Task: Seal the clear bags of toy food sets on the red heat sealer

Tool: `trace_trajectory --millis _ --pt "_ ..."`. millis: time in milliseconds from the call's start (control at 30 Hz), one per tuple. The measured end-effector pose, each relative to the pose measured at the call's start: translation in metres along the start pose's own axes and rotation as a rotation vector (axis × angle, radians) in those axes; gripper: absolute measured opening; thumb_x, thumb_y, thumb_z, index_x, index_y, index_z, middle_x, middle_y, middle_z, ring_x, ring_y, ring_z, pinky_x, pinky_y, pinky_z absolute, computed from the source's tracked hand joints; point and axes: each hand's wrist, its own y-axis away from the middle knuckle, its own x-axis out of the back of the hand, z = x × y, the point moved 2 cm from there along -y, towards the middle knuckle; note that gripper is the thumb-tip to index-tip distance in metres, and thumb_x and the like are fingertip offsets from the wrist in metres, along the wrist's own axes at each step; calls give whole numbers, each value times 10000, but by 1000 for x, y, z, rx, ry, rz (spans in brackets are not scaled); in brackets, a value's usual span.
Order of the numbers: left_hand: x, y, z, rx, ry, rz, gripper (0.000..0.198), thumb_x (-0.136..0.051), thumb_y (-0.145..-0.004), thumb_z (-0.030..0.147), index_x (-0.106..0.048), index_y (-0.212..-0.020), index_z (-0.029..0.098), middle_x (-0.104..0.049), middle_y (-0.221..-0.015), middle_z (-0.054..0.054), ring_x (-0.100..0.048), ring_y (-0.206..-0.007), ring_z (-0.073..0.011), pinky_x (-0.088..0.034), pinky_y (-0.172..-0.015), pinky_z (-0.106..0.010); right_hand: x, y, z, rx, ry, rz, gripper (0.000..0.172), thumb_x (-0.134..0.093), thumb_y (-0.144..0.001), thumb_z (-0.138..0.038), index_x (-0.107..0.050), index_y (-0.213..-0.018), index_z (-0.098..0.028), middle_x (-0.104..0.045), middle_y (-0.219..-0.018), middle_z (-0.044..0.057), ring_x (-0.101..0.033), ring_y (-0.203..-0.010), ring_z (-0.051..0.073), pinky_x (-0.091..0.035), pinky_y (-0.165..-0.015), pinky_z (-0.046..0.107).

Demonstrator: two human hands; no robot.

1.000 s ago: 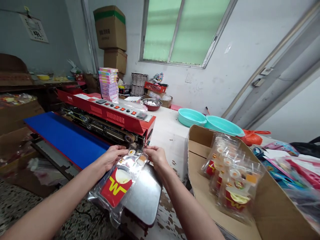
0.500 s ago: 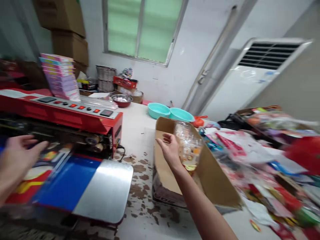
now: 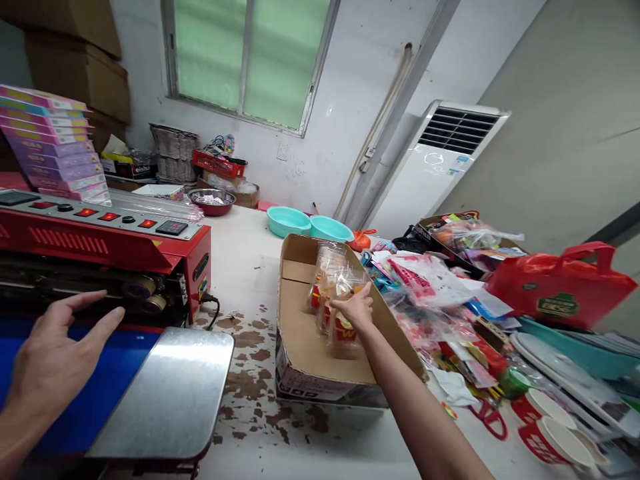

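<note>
My left hand (image 3: 57, 360) hovers over the blue belt (image 3: 135, 343) of a red machine with rollers and a row of switches (image 3: 135, 257). Its thumb and forefinger are spread, and nothing lies between them. Inside an open cardboard box (image 3: 300, 360), my right hand (image 3: 356, 308) is closed over the top of the front clear plastic packet (image 3: 344, 332), which has a red and yellow lower part. Part of that packet is hidden by the hand. More such packets (image 3: 323, 283) stand in a row behind it, along the box's right side.
A bare metal plate (image 3: 170, 393) extends from the belt. Two turquoise basins (image 3: 287, 221) stand behind the box. To the right are heaped plastic bags (image 3: 425, 280), red scissors (image 3: 490, 419), paper tubs (image 3: 555, 440) and a red carrier bag (image 3: 560, 287). Stacked pink-purple boxes (image 3: 55, 147) rise at left.
The view has swung right. My right hand, earlier open above the box, is now down on the front packet. The red and yellow printed item near my left hand is out of sight.
</note>
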Motion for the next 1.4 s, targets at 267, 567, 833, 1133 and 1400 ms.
trace_trajectory --millis 267,567,833,1133,1400 --pt "-13 60 73 -283 534 -387 560 -680 -723 420 -475 -1220 261 -589 -1205 -58 -543 -1113 -235 -400 -1005 -366 77 97 -94 603 -368 139 1301 -778 -559 -499 80 -1468 -139 -258 -1448 237 -379 -1267 377 -336 -1027 471" --pt "-20 87 105 1 1157 -1023 619 -715 -715 217 -440 -1268 239 -643 -1134 -79 -622 -1005 -224 -501 -860 -329 43 196 -155 736 -848 -465 1337 -809 -576 -483 183 -1450 -285 -316 -1427 203 -595 -1001 298 -550 -779 419" --pt "2 88 39 197 1024 -1214 599 -690 -660 96 -515 -1226 185 -663 -1103 -107 -631 -999 -249 -495 -867 -356 14 167 -170 626 -756 -1216 351 -763 -651 -456 -627 -781 -159 -649 -1050 83 -620 -752 141 -507 -595 238" --pt "-3 52 47 331 1040 -994 464 -671 -751 441 -594 -1119 170 -669 -1031 -110 -666 -773 -187 -530 -628 -275 -35 190 -170 316 -871 -1230 397 -866 -479 -411 -686 -686 -123 -679 -681 41 -634 -662 139 -506 -693 272" --pt "-32 22 34 512 991 -753 250 -713 -568 181 -639 -788 88 -691 -726 -94 -621 -537 -146 -469 -460 -212 -57 206 -172 277 -864 -1167 394 -881 -414 -375 -691 -647 -121 -650 -617 29 -581 -594 126 -478 -625 271"
